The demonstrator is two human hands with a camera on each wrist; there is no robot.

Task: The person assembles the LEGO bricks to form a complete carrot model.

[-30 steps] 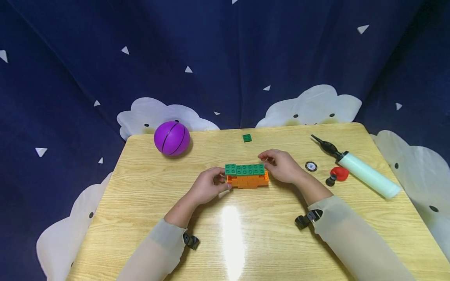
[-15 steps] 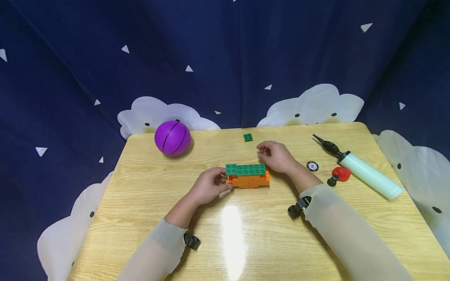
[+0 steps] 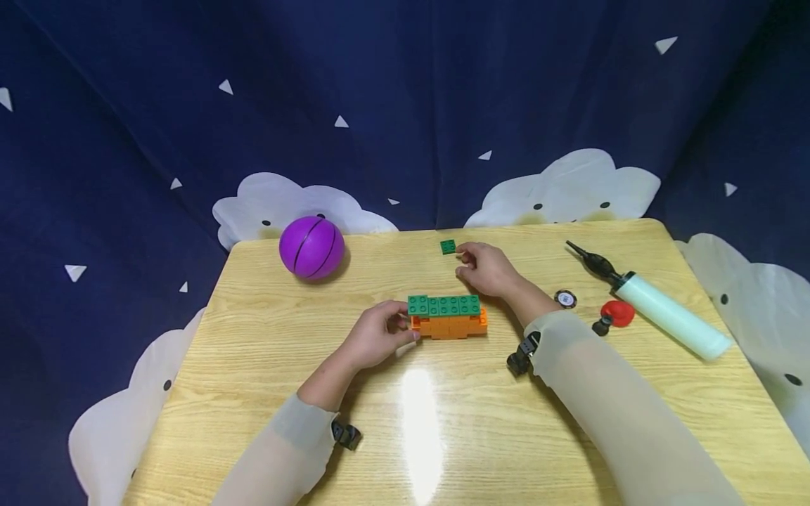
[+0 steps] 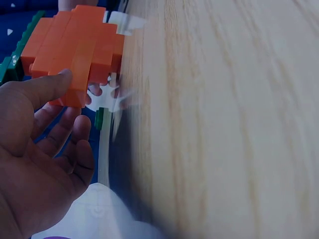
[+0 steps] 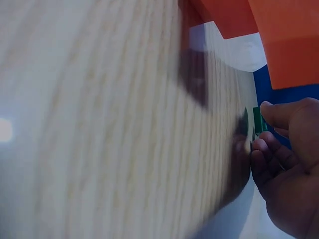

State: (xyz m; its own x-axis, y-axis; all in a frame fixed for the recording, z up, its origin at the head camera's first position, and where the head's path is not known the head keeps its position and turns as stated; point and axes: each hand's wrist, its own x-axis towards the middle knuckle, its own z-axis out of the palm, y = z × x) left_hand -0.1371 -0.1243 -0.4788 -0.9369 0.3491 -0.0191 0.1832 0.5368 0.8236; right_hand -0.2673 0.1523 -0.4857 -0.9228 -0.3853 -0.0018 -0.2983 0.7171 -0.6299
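An orange toy-brick build (image 3: pixel 451 327) with a row of green bricks (image 3: pixel 444 305) along its top stands mid-table. At its left end my left hand (image 3: pixel 376 334) pinches it, thumb on the near side and fingers behind. The left wrist view shows the thumb lying on the stepped orange wall (image 4: pixel 75 50). Beyond the build, my right hand (image 3: pixel 489 270) is at a small square green brick (image 3: pixel 448 247), its fingertips just to the brick's right. In the right wrist view, thumb and fingers are apart with the green brick (image 5: pixel 258 119) beyond them; contact is unclear.
A purple ball (image 3: pixel 312 247) sits at the back left. To the right lie a poker chip (image 3: pixel 566 299), a red piece (image 3: pixel 617 313) with a black knob, and a hand pump (image 3: pixel 671 315). A dark blue curtain (image 3: pixel 405 105) hangs behind the table.
My right hand has moved away from the build's right end, back and slightly left to the loose green brick. My left hand keeps its hold on the build.
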